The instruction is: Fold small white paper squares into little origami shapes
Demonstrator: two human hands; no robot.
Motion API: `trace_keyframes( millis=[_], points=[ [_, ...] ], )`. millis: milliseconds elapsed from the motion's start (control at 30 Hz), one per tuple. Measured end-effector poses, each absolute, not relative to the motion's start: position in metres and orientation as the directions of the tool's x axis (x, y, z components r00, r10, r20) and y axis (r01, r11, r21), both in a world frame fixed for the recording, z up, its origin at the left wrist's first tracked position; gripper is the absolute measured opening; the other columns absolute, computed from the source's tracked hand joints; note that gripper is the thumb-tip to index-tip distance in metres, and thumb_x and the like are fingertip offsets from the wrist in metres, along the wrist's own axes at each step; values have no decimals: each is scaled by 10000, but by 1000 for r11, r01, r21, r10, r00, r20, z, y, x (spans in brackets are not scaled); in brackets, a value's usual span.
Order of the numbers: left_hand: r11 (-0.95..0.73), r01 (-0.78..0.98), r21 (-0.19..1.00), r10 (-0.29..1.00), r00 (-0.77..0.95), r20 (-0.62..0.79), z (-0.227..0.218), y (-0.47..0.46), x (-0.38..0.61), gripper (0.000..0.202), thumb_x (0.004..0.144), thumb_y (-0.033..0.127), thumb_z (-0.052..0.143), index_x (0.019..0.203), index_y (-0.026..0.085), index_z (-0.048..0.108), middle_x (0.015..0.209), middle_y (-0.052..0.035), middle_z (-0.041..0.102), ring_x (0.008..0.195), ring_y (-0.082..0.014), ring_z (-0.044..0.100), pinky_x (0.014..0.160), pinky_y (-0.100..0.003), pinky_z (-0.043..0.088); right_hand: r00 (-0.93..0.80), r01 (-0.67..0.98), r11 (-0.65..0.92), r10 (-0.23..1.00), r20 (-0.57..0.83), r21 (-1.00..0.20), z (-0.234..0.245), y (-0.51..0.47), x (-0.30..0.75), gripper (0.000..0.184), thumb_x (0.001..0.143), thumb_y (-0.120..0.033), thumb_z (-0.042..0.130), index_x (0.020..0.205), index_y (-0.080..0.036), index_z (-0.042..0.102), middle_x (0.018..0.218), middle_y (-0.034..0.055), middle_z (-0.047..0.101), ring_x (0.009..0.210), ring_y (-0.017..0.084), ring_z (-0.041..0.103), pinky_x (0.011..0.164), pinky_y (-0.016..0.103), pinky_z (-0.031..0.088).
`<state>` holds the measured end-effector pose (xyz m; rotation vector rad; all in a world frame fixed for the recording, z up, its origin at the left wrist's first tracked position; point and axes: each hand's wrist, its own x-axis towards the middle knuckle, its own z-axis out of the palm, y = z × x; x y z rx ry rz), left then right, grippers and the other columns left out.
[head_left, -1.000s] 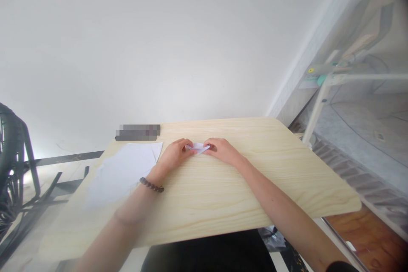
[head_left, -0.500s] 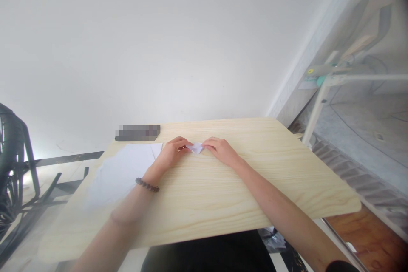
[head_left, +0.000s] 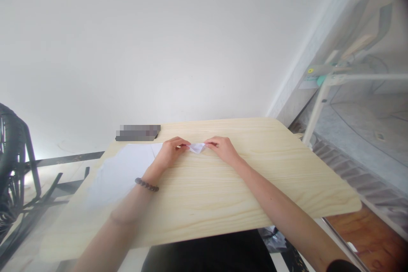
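A small folded piece of white paper is stretched between my two hands above the middle of the table, its lower edge coming to a point. My left hand, with a dark beaded bracelet on the wrist, pinches its left corner between thumb and fingers. On the other side, my right hand pinches the right corner. White paper sheets lie on the table to the left, partly covered by my left arm.
The pale wooden table has rounded corners and stands against a white wall. At its back left lies a dark, pixelated flat object. A black chair is at the far left, a white metal frame at the right.
Both hands have moved slightly apart, and the folded paper between them looks wider and more opened out. The sheets on the left stay where they were.
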<state>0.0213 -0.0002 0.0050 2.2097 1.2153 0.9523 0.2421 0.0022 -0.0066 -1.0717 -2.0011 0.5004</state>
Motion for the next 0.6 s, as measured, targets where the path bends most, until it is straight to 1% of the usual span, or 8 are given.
trace_keyframes(
  millis=[100,200,300,400,467,533,600],
  points=[
    [-491,554,672,868,379,321,8,-1,21,228,760,324,479,848,182,635,868,-49,635,771,-157,573,709,-273,478,-357,535,588,808,469,-606,-5,1,241,157,788,-203,500,829,-197,652,841,20,656,773,111,586,715,232,431],
    [-502,556,663,860,404,312,10,-3,22,236,770,335,464,831,183,634,854,-42,641,740,-149,577,707,-268,474,-388,558,614,788,479,-558,-4,0,239,158,792,-186,495,826,-198,649,837,15,651,777,108,579,719,228,422],
    [-515,549,658,851,419,316,11,-4,23,242,774,339,456,827,181,631,851,-41,642,731,-145,580,701,-261,471,-399,556,628,777,488,-544,-5,0,238,161,793,-171,488,821,-193,646,827,15,645,780,106,573,718,225,421],
    [-478,546,688,872,391,296,9,-3,24,237,761,349,469,836,174,611,833,-41,644,718,-146,589,681,-261,476,-379,542,609,793,477,-580,-6,0,238,160,788,-179,490,842,-194,640,846,21,645,781,107,578,718,229,430],
    [-429,567,703,899,340,274,7,-2,23,234,742,353,492,858,174,588,815,-38,646,685,-144,593,645,-259,479,-330,536,562,827,456,-631,-8,1,238,174,772,-206,515,909,-196,621,855,25,649,761,109,588,712,238,442],
    [-398,606,688,915,310,256,5,-1,22,234,724,351,513,872,182,577,805,-30,646,646,-138,588,619,-255,475,-277,529,511,859,431,-677,-9,2,238,215,751,-239,543,952,-194,603,847,27,655,738,112,597,704,246,454],
    [-395,644,656,918,311,248,4,-1,21,224,714,348,525,867,194,583,790,-19,646,625,-132,580,612,-248,465,-265,532,492,870,416,-689,-9,3,239,198,744,-265,552,917,-193,615,840,27,660,731,116,600,700,249,457]
  ],
)
